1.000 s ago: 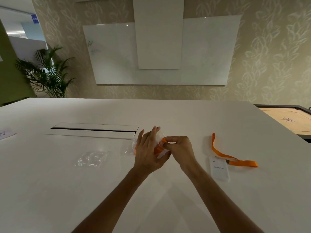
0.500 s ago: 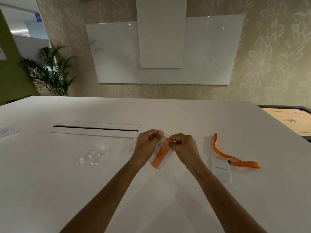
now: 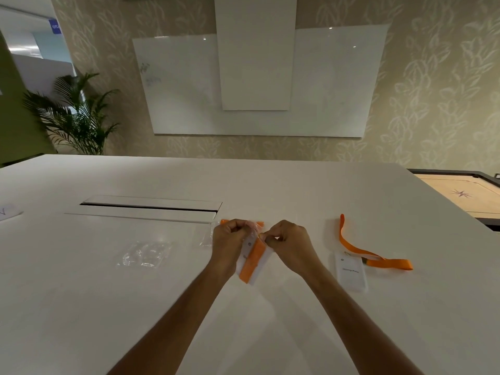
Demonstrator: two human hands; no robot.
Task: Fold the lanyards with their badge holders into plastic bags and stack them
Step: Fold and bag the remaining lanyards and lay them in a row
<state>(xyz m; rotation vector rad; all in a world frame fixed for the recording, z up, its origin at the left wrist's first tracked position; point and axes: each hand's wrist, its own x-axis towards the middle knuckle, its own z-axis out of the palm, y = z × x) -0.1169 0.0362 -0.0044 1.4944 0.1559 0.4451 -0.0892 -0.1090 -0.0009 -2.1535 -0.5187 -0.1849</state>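
Head view, left to right. I see a flat heap of empty plastic bags (image 3: 146,254) on the tabletop (image 3: 270,185), well left of the hands, lying untouched. Just beyond the left hand sits what looks like a bagged lanyard (image 3: 226,222): clear film and orange ends show past the knuckles, the rest is hidden.

Left hand (image 3: 230,240) is curled, its fingers pinching the top of the bundle. I can't tell whether they grip film, strap or both. Between the hands hangs the folded lanyard (image 3: 253,262) with its badge holder (image 3: 244,251). Long axis runs from the fingers down toward me, tilted slightly left, lower end near the tabletop. I can't tell if it touches.

Right hand (image 3: 290,246) is also curled, thumb and forefinger pinching at the bundle's upper right edge, touching or nearly touching the left hand's fingertips. Both wrists are level, forearms converging from the bottom of the frame. Neither hand is clearly nearer; both are on it.

My read: it's mid-insertion or closing the bag mouth. The grip point is at the top, so the load hangs below the fingers.

Well right, a loose lanyard (image 3: 373,255) lies unfolded, its strap running far-left to near-right, with its badge holder (image 3: 351,270) just beside it. Not yet bagged, and the right hand is nearer to it.
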